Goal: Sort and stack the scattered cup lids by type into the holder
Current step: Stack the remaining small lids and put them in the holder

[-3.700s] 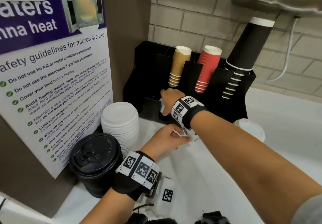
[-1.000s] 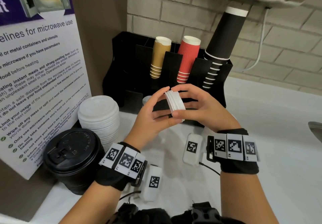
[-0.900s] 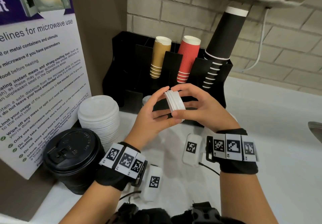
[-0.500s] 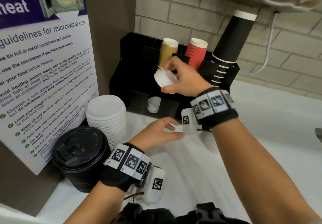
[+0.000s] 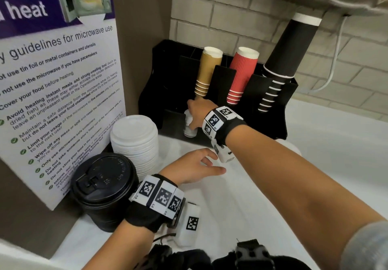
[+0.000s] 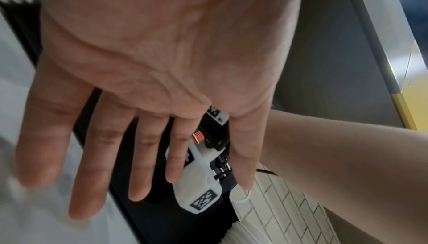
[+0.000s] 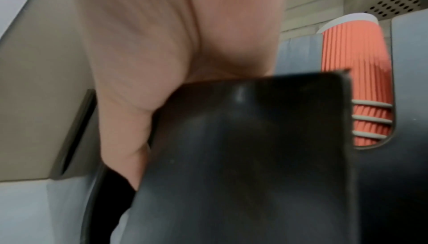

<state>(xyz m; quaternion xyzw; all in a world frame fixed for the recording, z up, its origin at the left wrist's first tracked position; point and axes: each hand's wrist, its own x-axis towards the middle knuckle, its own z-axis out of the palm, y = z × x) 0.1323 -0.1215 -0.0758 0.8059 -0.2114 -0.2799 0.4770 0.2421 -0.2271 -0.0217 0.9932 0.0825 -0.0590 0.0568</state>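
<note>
Right hand (image 5: 198,113): fingers curled round small white lids (image 5: 189,126), in a low left slot of the black holder (image 5: 270,106).
Lids: stacked, long axis upright, bottom end at the slot floor.
Left hand (image 5: 192,168): flat, fingers straight, holding nothing, above the white counter (image 5: 231,202) nearer the camera.
Left side: large white lids (image 5: 134,141), black lidded cup (image 5: 104,190).

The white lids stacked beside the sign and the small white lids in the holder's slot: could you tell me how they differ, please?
The tall white lid stack is wider than the small white lids. It stands free on the counter, untouched, while the small lids sit in the black holder under the right hand, whose fingers curl onto them. The tall stack is also plainly higher. Both are white and stacked upright.
</note>
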